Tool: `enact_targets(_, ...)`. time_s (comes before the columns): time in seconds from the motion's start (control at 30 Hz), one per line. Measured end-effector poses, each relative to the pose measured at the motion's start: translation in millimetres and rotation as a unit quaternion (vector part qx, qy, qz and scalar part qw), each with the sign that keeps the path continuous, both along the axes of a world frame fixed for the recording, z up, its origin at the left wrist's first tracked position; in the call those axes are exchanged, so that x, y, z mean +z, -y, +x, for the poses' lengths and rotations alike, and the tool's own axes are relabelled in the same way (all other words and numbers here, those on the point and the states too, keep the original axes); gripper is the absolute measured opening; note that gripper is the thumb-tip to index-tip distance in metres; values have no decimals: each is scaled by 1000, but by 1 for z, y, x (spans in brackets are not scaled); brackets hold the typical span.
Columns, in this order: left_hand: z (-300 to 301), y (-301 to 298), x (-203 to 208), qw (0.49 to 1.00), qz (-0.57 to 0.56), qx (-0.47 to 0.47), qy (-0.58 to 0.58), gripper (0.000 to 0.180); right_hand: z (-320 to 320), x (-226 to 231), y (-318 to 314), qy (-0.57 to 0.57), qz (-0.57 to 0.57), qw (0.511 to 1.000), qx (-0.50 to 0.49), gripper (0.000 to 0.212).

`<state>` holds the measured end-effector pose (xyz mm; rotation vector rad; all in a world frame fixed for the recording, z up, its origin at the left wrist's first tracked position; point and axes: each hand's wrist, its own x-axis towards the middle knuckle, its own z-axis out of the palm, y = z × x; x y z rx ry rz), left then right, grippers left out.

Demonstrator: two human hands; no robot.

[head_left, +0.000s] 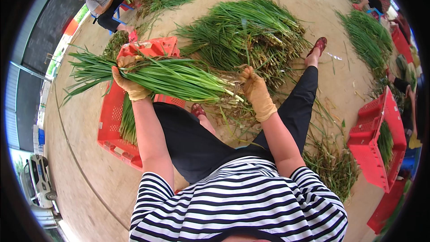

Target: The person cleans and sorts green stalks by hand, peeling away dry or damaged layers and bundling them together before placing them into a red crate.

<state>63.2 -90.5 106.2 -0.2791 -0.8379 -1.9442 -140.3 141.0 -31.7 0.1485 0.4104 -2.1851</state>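
A thick bunch of green chives lies across in front of me, leaf tips to the left and pale stem ends to the right. My gloved left hand is wrapped round its leafy half. Just off the stem ends, my gloved right hand is closed, pinching brownish withered leaves that trail from the bunch. The gloves are tan and thin. Under the bunch, at my left knee, stands a red plastic crate with more chives laid inside.
A large heap of chives lies on the concrete floor ahead, between my feet and beyond. Withered trimmings gather by my right leg. Another red crate stands at right. A seated person handles chives at far left; others sit at far right.
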Motion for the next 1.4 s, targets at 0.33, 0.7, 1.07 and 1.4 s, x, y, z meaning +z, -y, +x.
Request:
enact_targets(0.33,9,16,-2,999,-9,-37,-34,29,-46,4,-54,-208,152,964,66,38)
enact_targets(0.7,-10,6,-1,992,116,-50,10,21,4,-6,22,-374,205,819,385,44)
enact_targets(1.07,18,50,-20,994,81,34,66,23,-52,-44,-83,-162,86,975,127,30)
enact_targets(1.4,-21,17,-1,943,202,201,174,20,13,19,-17,-359,182,892,205,20)
